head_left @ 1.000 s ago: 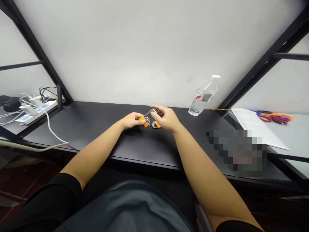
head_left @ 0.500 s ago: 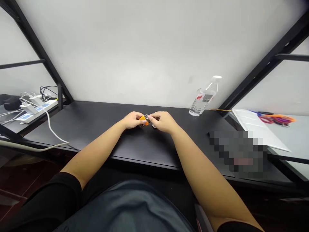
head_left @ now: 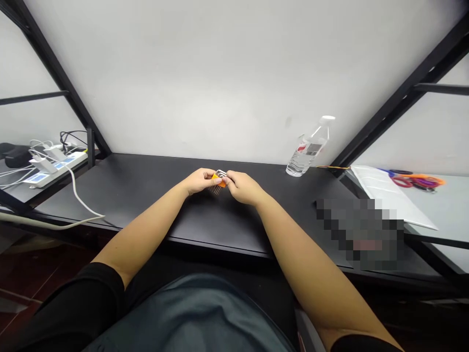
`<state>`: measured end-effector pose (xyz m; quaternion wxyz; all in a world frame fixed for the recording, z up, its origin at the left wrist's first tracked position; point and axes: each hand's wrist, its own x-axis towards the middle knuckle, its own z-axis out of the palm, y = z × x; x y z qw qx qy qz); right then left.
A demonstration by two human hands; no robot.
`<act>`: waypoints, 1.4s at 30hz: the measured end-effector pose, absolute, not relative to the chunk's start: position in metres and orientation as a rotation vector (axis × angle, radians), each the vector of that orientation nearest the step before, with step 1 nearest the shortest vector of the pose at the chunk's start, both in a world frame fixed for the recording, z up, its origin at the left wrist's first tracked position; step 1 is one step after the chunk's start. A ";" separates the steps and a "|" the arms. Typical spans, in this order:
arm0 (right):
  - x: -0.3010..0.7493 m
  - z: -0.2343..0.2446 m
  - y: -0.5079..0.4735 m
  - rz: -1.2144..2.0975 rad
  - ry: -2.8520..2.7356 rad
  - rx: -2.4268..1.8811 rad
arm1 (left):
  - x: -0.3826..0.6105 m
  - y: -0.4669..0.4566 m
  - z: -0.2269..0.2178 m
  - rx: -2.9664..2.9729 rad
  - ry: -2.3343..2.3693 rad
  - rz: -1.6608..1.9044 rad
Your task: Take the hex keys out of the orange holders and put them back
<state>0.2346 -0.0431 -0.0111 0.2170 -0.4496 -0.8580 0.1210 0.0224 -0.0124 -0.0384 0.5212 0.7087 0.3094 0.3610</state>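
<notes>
A hex key set with an orange holder (head_left: 222, 184) is held just above the black desk, near its middle. Its bent silver ends point up and away, while the thin straight shafts stick out below towards me. My left hand (head_left: 198, 182) pinches the holder from the left, thumb on top. From the right, my right hand (head_left: 245, 187) is closed with thumb and fingertips at the set's right side by the bent ends. Its fingers hide exactly which part it grips.
A clear water bottle (head_left: 307, 152) stands at the back right by the wall. A blurred-out dark item (head_left: 361, 234) lies right, beside a white packet (head_left: 390, 198) and coloured items (head_left: 421, 182). On the left are a power strip (head_left: 54, 171) and a white cable (head_left: 78, 195).
My right hand has shifted slightly, its fingers lower and flatter against the set. The hex key set has turned, so more bent ends and shafts show. My left hand has barely moved.
</notes>
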 end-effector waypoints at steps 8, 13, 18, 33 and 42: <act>0.234 -0.009 -0.053 0.611 -2.549 -1.177 | 0.000 -0.015 -0.023 1.833 0.770 0.501; 0.232 -0.011 -0.051 0.633 -2.598 -1.190 | -0.003 -0.016 -0.023 1.871 0.772 0.438; 0.229 -0.013 -0.050 0.592 -2.626 -1.235 | -0.002 -0.015 -0.024 2.034 0.827 0.398; 0.218 -0.021 -0.054 0.526 -2.725 -1.363 | 0.004 -0.012 -0.032 2.222 1.018 0.351; 0.226 -0.019 -0.052 0.540 -2.701 -1.345 | 0.000 -0.013 -0.029 2.250 1.056 0.365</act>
